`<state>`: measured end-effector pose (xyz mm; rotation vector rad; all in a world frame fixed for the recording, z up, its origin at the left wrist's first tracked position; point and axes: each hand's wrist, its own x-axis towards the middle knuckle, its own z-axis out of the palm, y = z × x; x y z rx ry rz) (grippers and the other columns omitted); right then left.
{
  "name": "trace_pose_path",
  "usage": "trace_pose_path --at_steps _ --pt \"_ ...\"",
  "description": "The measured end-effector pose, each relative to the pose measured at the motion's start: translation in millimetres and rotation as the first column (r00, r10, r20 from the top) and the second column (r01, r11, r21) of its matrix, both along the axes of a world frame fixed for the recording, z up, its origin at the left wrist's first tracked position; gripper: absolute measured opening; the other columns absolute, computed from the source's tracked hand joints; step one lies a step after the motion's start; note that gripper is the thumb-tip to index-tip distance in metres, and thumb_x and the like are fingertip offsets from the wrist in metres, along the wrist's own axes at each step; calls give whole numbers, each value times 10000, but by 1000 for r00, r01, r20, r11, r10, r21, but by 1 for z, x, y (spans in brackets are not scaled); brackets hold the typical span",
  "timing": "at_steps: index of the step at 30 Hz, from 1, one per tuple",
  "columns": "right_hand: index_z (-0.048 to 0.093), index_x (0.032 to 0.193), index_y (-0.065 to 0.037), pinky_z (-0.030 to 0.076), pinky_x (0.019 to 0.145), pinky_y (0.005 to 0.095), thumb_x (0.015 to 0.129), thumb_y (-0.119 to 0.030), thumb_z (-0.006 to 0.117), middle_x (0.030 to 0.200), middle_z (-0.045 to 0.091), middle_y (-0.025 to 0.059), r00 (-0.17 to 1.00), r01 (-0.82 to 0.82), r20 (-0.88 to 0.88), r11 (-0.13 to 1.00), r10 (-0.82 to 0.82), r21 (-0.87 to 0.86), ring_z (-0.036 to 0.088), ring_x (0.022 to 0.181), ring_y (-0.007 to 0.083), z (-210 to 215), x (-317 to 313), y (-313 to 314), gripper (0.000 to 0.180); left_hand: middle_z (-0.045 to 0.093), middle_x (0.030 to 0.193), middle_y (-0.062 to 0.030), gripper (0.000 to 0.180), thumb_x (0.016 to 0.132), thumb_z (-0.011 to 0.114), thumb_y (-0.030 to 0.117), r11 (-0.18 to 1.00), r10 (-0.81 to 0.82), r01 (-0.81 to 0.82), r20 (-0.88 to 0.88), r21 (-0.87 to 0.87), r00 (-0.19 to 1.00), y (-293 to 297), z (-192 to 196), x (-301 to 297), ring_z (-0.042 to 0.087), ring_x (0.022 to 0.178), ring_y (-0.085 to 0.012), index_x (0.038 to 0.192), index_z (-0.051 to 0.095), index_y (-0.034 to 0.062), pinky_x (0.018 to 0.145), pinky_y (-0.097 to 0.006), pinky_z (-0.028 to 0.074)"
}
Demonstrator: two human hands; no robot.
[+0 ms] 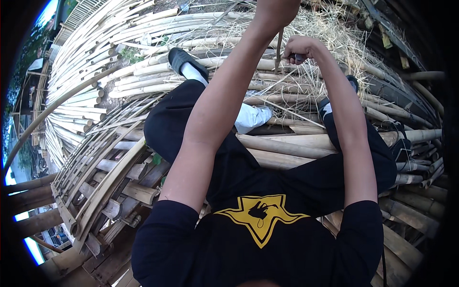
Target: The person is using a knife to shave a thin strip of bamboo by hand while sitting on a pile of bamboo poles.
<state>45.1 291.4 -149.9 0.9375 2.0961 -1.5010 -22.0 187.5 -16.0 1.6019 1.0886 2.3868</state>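
My left hand (277, 10) is at the top edge, partly cut off, and looks closed. A thin brown strip (278, 51), apparently bamboo, hangs from beneath it, its lower end just left of my right hand. My right hand (301, 47) is curled into a fist. Something small and dark grey (299, 58) shows at its underside, too little of it to name. Below both hands lie pale bamboo poles (284, 98) and loose straw-like shavings (315, 28). A crumpled whitish plastic bag (251, 119) rests between my legs.
Stacked bamboo poles (143, 28) spread across the far left. At the near left stands a slatted bamboo frame (103, 186). One long bent pole (62, 98) arches along the left side. My dark shoes (186, 61) rest on poles, and a small black object (401, 146) lies at the right.
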Motion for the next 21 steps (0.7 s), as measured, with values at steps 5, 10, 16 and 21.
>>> trace_pose_path --at_steps 5,10,16,21 --pt "484 865 58 359 349 204 892 -88 448 594 464 45 966 259 43 932 -256 -253 426 448 85 -7 1 4 153 326 487 43 471 981 350 411 999 39 -39 16 -35 999 -6 1 1 308 406 -37 628 386 102 373 -220 245" --pt "491 914 3 352 348 208 942 -222 438 581 460 6 976 178 140 982 -168 -62 419 433 68 -11 -6 1 233 301 475 45 474 977 349 424 999 -30 30 21 14 999 -2 -3 -2 296 381 -37 616 352 117 351 -213 239" --pt "425 1101 -8 404 433 345 946 -280 458 588 523 99 894 256 -437 914 -100 315 516 480 184 -77 40 -47 315 231 479 52 468 956 377 470 999 25 -29 237 16 971 -19 1 -54 234 357 -53 628 299 145 319 -225 205" --pt "430 984 13 442 682 523 956 -263 406 804 589 256 877 206 -471 811 95 547 558 791 475 -159 57 -64 279 205 473 46 501 932 374 536 997 22 0 297 -73 955 -35 0 -80 202 351 -73 630 264 152 324 -238 175"
